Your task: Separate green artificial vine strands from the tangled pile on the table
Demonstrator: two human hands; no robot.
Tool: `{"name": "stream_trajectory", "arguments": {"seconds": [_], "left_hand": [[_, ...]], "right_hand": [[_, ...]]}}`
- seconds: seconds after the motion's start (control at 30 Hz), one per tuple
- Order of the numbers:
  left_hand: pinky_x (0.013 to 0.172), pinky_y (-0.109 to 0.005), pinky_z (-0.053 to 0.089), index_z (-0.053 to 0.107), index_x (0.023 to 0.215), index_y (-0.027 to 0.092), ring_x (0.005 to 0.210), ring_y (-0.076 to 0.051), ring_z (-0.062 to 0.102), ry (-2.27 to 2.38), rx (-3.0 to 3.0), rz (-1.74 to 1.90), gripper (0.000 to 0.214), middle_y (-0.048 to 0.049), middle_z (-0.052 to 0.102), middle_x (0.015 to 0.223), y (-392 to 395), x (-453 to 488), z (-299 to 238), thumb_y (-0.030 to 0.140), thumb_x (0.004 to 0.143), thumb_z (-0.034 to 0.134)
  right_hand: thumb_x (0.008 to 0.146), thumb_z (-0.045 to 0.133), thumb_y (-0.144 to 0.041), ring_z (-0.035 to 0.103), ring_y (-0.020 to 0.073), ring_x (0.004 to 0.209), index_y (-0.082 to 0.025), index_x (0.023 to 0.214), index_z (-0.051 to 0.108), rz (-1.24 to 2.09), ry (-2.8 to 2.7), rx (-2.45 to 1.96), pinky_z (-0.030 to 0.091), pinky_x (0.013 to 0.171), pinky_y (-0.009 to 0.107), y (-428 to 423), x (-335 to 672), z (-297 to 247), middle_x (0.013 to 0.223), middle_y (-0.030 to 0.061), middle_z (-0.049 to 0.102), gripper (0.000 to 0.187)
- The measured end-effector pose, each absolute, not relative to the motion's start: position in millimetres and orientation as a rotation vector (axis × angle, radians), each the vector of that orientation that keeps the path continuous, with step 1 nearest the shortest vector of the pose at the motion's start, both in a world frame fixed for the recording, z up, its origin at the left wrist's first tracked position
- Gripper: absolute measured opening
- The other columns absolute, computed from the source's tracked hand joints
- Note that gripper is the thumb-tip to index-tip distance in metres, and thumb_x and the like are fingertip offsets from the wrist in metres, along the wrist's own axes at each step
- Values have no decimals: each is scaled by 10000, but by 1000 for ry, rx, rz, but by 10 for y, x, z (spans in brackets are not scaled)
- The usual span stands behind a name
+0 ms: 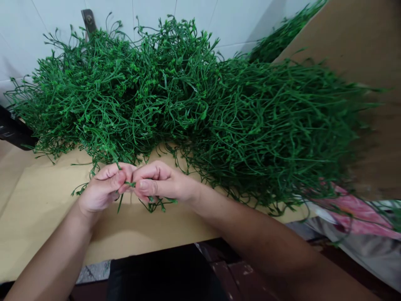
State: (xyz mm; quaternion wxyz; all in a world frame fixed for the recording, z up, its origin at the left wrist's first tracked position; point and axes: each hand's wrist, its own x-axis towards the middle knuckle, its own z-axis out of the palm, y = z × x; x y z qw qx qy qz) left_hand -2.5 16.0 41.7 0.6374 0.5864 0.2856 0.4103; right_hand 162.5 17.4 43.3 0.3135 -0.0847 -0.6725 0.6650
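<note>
My left hand (103, 188) and my right hand (163, 182) meet over a tan cardboard sheet (40, 200), both with fingers curled in. Between their fingertips they pinch a small green plastic grass sprig (129, 184); thin strands of it hang below my right hand near the sheet. Just beyond the hands lies a big heap of the same green plastic grass (188, 104), spreading from the far left to the right across the sheet.
A white tiled wall (225, 21) stands behind the heap. A brown cardboard flap (360, 46) rises at the right. Pink and grey cloth (354, 213) lies at the lower right. A dark object (12, 131) sits at the left edge.
</note>
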Motion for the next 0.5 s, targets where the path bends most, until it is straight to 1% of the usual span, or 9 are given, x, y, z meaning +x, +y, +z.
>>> {"name": "stream_trajectory", "arguments": {"seconds": [0.07, 0.13, 0.27, 0.37, 0.5], "left_hand": [[400, -256, 326, 327, 405, 183, 412, -92, 324, 600, 1295, 1003, 551, 18, 299, 424, 144, 12, 446, 549, 679, 635], [392, -246, 297, 298, 414, 181, 401, -82, 273, 535, 1249, 1053, 549, 27, 249, 418, 147, 39, 470, 511, 719, 614], [415, -233, 272, 374, 465, 174, 440, -77, 297, 540, 1230, 1056, 457, 28, 285, 468, 217, 22, 454, 440, 740, 623], [426, -229, 267, 412, 509, 170, 457, -76, 301, 578, 1231, 1106, 417, 30, 297, 494, 289, -35, 414, 441, 756, 611], [418, -223, 265, 432, 550, 175, 467, -75, 295, 604, 1233, 1214, 386, 32, 302, 525, 327, -86, 405, 442, 775, 596]], "right_hand": [[823, 484, -533, 369, 30, 454, -149, 615, 476, 1822, -1736, -166, 316, 446, 189, 167, 1631, 426, 545, -36, 438, 437], [815, 501, -534, 369, 29, 448, -152, 622, 468, 1860, -1661, -132, 313, 437, 191, 175, 1625, 423, 552, -38, 440, 430], [806, 534, -509, 298, 13, 394, -156, 636, 451, 1815, -1576, -278, 233, 377, 177, 226, 1649, 468, 513, -70, 368, 400], [801, 550, -491, 309, 14, 406, -140, 625, 502, 1549, -1730, -565, 229, 386, 178, 228, 1801, 608, 483, -68, 368, 396], [788, 588, -340, 363, -6, 436, -127, 672, 652, 894, -1897, -1020, 236, 443, 188, 221, 2300, 949, 464, -70, 453, 251]]}}
